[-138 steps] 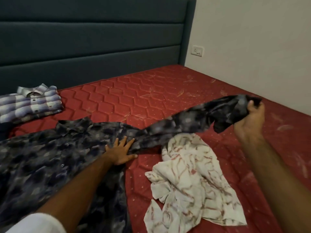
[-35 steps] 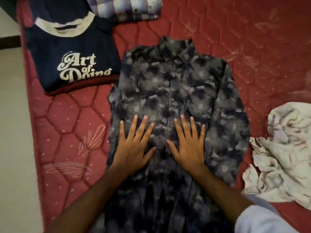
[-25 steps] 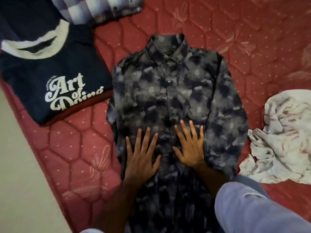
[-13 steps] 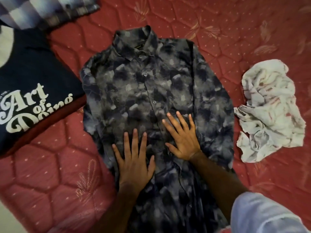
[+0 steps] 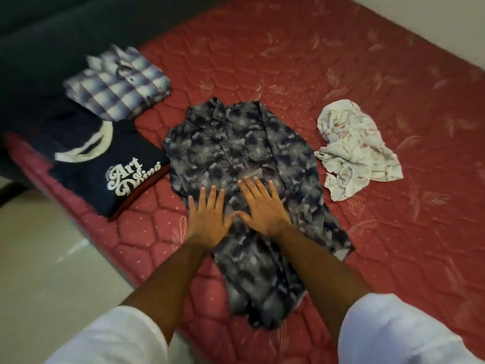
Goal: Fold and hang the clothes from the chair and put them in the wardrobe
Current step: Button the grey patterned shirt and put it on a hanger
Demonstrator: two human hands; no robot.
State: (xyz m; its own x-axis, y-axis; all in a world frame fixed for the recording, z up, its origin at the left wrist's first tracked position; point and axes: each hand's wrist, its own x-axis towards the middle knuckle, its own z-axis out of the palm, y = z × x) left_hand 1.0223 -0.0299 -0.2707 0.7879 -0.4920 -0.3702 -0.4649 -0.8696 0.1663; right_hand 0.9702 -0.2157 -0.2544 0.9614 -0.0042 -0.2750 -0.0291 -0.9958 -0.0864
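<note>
Both hands' flat, released fingers [image 5: 258,191] press the dark shirt [image 5: 244,153]; bare mattress [image 5: 288,61] lies beyond its collar.

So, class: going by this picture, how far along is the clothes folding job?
Done: plaid shirt and navy T-shirt lie folded. In hand: both hands, left and right, press flat on the grey patterned shirt. Left: the crumpled white garment; no wardrobe in view.

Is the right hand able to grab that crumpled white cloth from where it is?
Probably yes. The right hand lies flat on the dark patterned shirt, and the crumpled white cloth sits on its side, with only bare mattress between.
</note>
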